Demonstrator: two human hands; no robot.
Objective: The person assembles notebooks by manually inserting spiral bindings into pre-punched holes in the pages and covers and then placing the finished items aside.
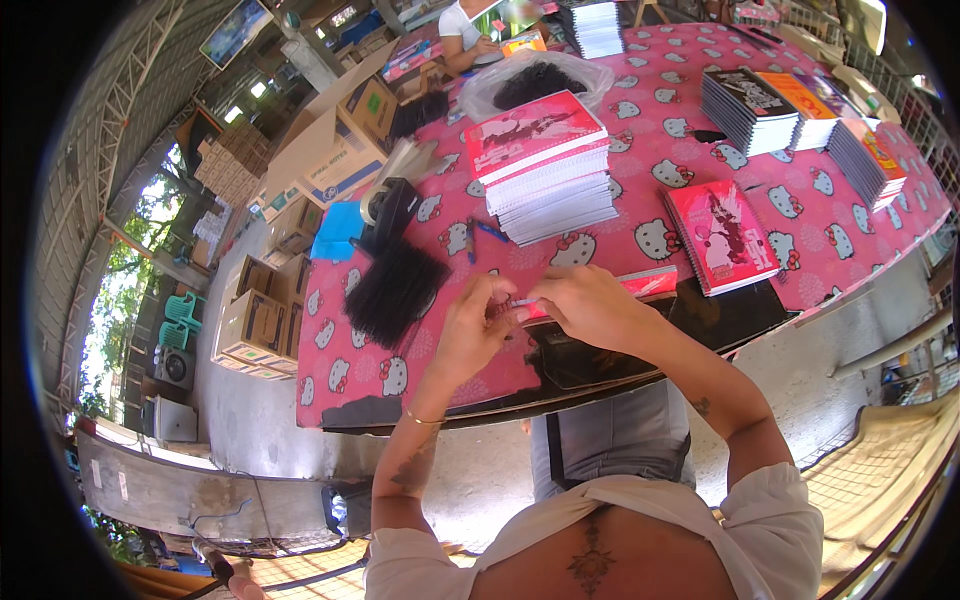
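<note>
My left hand (472, 325) and my right hand (585, 303) meet at the near edge of a table with a pink cartoon-cat cloth (640, 140). Both pinch the edge of a thin red notebook (648, 283) that lies flat under my right hand. A tall stack of red-covered notebooks (545, 160) stands just beyond my hands. A single red notebook (722, 237) lies to the right. A bundle of black spiral coils (395, 290) lies to the left of my left hand, and a blue pen (488, 230) lies by the stack.
More notebook stacks (750, 108) (868, 150) stand at the far right. A clear bag of black coils (535, 82) and a tape dispenser (388, 208) sit further back. Cardboard boxes (330, 140) (255, 320) are piled left of the table. Another person (465, 35) sits at the far end.
</note>
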